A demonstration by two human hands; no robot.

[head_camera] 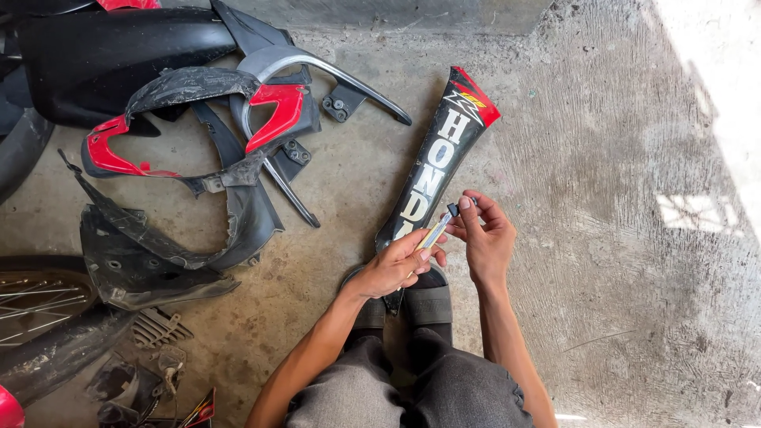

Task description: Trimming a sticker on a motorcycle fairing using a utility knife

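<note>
My left hand (394,265) grips a slim yellowish tool (435,231) with a dark tip. Fingers of my right hand (484,235) pinch that dark tip at the tool's upper end. Both hands hover just over the lower end of a long black motorcycle side panel (438,157) with white lettering and a red top, lying on the concrete floor (602,198). My knees in grey trousers and dark sandals (428,305) sit below the hands.
A heap of black and red motorcycle fairing pieces (198,135) and a grey grab rail (317,67) lies at upper left. A spoked wheel (36,301) and small dark parts (154,329) sit at lower left. Sunlit concrete spreads to the right.
</note>
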